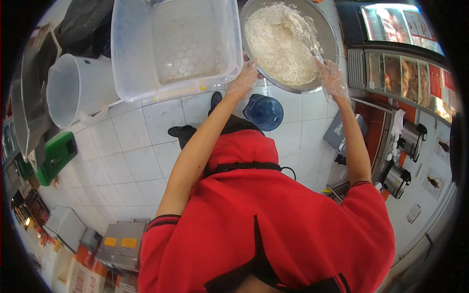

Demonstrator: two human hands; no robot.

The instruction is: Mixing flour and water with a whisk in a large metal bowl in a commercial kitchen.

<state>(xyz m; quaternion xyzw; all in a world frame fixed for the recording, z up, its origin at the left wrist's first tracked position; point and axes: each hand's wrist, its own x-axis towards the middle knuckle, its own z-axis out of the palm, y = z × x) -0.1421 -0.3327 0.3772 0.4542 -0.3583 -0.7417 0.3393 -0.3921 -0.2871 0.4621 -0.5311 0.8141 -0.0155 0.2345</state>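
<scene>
A large stainless steel mixing bowl [311, 88] holds a pale, floury mixture [282, 51] at the top of the view. My right hand [331, 78], in a clear plastic glove, grips the handle of a wire whisk [311, 45] whose wires rest in the mixture. On the bowl's left rim is my left hand [243, 78], also in a clear glove, with its fingers partly hidden by the rim. Left of the bowl stands a big translucent plastic tub [176, 88], its corner close to my left hand.
A blue water jug [263, 111] sits on the tiled floor below the bowl. Left of the tub is a translucent plastic bucket [78, 89], with a green bin [56, 157] lower down. Two cookers [410, 141] and a grey case [344, 128] are at right.
</scene>
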